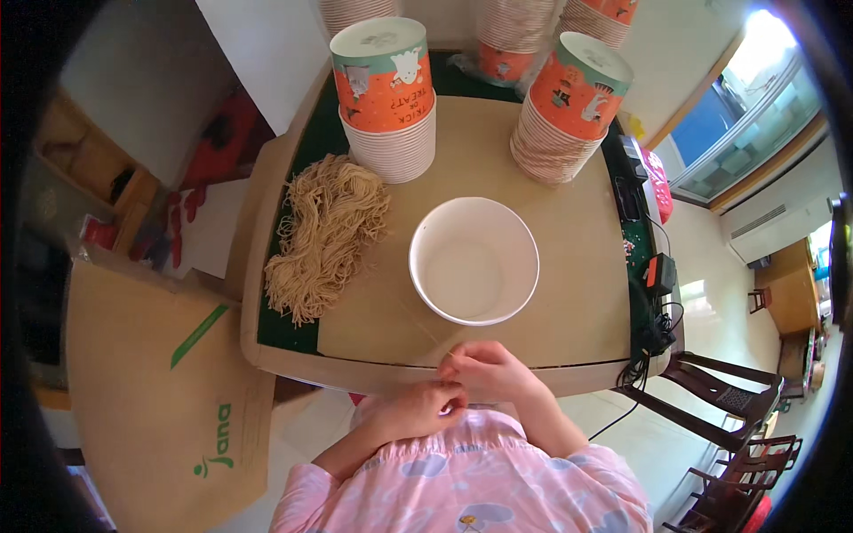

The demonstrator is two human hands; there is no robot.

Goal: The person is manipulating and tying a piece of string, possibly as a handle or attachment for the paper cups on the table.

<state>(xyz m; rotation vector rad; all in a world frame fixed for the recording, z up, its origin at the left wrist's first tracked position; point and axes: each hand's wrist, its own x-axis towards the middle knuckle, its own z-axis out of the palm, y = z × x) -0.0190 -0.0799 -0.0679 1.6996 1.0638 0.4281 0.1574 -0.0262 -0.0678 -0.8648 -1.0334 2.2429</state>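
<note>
My two hands meet just in front of the table's near edge. My right hand point(489, 369) is closed in a pinch on a thin pale strand point(433, 336), which is faint against the board. Against it, on the left and lower, my left hand point(422, 409) has its fingers curled; whatever they hold is too small to make out. Just beyond my hands a white paper tub point(474, 262) stands upright with its mouth up and nothing visible inside. To its left lies a loose heap of beige string point(327, 235).
Stacked orange-and-green printed paper tubs, bottoms up, stand far left point(388, 98) and far right point(573, 107), with more stacks behind. A brown board point(577, 311) covers the green tabletop. Cables point(653, 342) run along the right edge. A large carton point(169, 391) sits left; a dark chair point(724, 400), right.
</note>
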